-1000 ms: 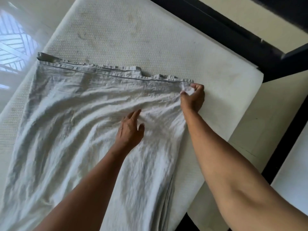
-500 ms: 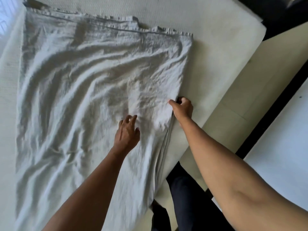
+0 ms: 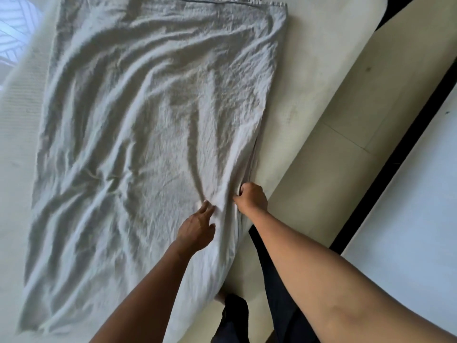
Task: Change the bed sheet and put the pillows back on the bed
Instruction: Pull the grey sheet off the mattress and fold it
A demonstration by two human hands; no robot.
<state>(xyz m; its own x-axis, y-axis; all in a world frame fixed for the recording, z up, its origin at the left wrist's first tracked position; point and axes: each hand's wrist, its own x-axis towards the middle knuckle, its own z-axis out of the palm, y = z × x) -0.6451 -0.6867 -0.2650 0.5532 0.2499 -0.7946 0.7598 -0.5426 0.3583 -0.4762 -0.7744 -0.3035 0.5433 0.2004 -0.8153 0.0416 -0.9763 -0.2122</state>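
Observation:
A wrinkled light grey sheet [image 3: 148, 134], folded into a long rectangle, lies on the bare cream mattress [image 3: 314, 70]. My left hand [image 3: 196, 227] rests flat on the sheet near its right side, fingers stretched forward. Just to the right, my right hand [image 3: 252, 198] grips the sheet's right edge with curled fingers, bunching the cloth there. No pillows are in view.
The mattress edge runs diagonally at the right, with beige floor tiles [image 3: 385, 90] beyond it. A black frame strip [image 3: 395, 152] and a white surface [image 3: 415, 219] lie at the far right. My dark trousers [image 3: 272, 293] show below. Bright glare falls at the top left.
My right hand has slid from the sheet's far right corner down its right edge toward me and now grips it lower. The left hand followed, and the view has tilted downward.

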